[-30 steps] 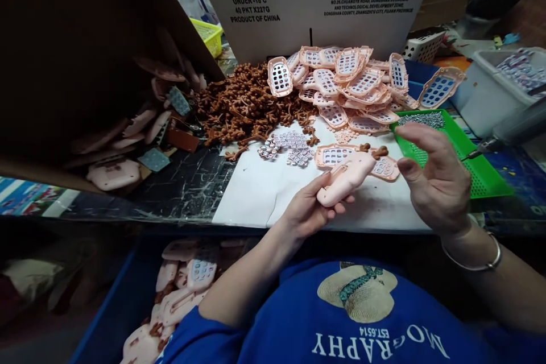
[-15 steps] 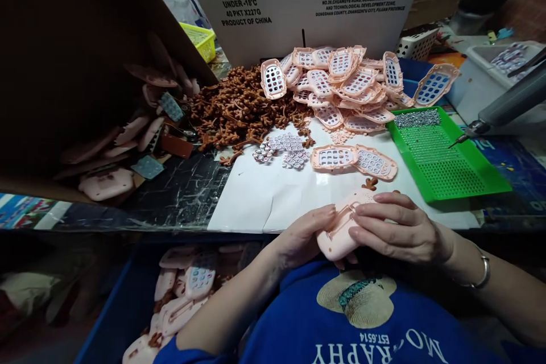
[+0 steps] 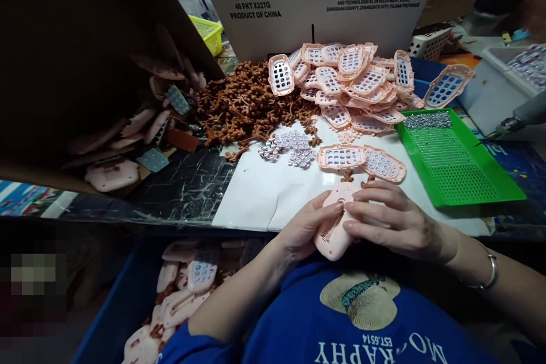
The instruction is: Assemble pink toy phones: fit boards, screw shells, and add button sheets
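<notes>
Bare R hand (image 3: 394, 224), off it a sec ago, now clasps the pale-pink rounded plastic shell (image 3: 334, 243) w/ brown antler-like prongs (image 3: 347, 176), gripped by bare L hand (image 3: 303, 228) nr. black surface's (image 3: 183, 190) front edge, so handling's two-handed.

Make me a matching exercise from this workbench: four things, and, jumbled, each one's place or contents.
1. Brown branching pieces
2. Yellow basket
3. Green tray
4. Pink case

A. Held in the left grip, touched by the right grip
B. Heaped left of the pink shells
C. Holding silvery bits at its far end
D. At the back, beside the open carton's edge

Pairs: 1-B, 2-D, 3-C, 4-A
</notes>
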Tool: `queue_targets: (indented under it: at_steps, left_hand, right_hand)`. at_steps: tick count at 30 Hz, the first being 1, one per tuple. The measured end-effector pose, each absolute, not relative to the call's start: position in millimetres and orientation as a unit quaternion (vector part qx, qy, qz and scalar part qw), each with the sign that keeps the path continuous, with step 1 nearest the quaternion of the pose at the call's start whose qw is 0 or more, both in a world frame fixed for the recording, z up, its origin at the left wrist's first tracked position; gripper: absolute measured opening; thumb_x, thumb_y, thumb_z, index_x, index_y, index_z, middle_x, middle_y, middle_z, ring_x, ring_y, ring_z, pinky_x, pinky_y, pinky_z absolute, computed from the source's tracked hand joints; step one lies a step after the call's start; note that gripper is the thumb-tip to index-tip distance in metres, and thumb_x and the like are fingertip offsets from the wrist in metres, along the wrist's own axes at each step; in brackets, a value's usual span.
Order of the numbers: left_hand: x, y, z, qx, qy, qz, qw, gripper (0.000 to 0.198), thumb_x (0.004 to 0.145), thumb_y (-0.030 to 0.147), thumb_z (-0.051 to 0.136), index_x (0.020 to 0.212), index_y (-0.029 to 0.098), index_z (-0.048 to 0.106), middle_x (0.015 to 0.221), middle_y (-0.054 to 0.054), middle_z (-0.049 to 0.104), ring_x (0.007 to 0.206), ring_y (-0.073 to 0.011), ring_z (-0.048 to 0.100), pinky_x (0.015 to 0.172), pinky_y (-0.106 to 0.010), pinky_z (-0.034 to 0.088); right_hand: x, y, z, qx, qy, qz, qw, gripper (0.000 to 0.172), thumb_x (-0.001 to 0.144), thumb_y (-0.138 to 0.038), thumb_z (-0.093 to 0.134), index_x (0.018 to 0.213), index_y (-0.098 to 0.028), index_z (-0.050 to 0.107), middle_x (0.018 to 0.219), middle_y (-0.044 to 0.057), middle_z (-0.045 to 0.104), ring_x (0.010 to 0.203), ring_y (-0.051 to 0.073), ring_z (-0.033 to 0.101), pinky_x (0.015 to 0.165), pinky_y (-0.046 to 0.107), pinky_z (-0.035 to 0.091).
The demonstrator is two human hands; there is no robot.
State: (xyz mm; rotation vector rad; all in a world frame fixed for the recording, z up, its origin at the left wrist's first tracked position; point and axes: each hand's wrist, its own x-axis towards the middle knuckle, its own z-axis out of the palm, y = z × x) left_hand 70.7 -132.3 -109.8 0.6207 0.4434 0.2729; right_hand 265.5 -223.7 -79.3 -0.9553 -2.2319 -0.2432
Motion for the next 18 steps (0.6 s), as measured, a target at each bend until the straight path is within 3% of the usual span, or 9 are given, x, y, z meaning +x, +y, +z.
queue_targets:
  at_steps: [4, 7, 12, 18]
  left_hand:
    - [65, -123, -104, 0.317, 0.248, 0.209, 0.891, 0.041, 0.076, 0.024, 0.073, 0.114, 0.016, 0.062, 0.094, -0.007, 0.072, 0.074, -0.0179, 0.069, 0.072, -0.029, 0.055]
    - [64, -118, -104, 0.329, 0.255, 0.245, 0.876, 0.036, 0.076, 0.023, 0.072, 0.110, 0.014, 0.063, 0.093, -0.006, 0.072, 0.076, -0.0179, 0.068, 0.074, -0.030, 0.056]
    - [63, -117, -107, 0.321, 0.271, 0.279, 0.864, 0.032, 0.078, 0.028, 0.071, 0.107, 0.015, 0.063, 0.088, -0.005, 0.072, 0.073, -0.0166, 0.067, 0.071, -0.029, 0.056]
    - [50, -113, -107, 0.326, 0.315, 0.310, 0.836, 0.037, 0.076, 0.029, 0.073, 0.108, 0.014, 0.061, 0.087, -0.005, 0.071, 0.071, -0.0159, 0.067, 0.066, -0.025, 0.054]
  right_hand:
    - [282, -202, -80, -0.459, -0.801, -0.036, 0.384, 0.029, 0.089, -0.016, 0.061, 0.118, -0.022, 0.065, 0.111, 0.009, 0.069, 0.112, 0.023, 0.060, 0.095, 0.042, 0.053]
    - [292, -173, -85, -0.531, -0.795, -0.030, 0.292, 0.025, 0.094, -0.025, 0.055, 0.116, -0.018, 0.065, 0.113, 0.012, 0.067, 0.107, 0.025, 0.060, 0.093, 0.044, 0.052]
    - [297, -129, -103, -0.579, -0.805, -0.023, 0.127, 0.050, 0.091, -0.040, 0.058, 0.133, -0.015, 0.053, 0.130, 0.019, 0.057, 0.118, 0.033, 0.052, 0.096, 0.050, 0.047]
    - [305, -109, -105, -0.603, -0.792, -0.003, 0.094, 0.058, 0.084, -0.031, 0.061, 0.138, -0.012, 0.049, 0.118, 0.016, 0.062, 0.108, 0.031, 0.055, 0.094, 0.043, 0.045]
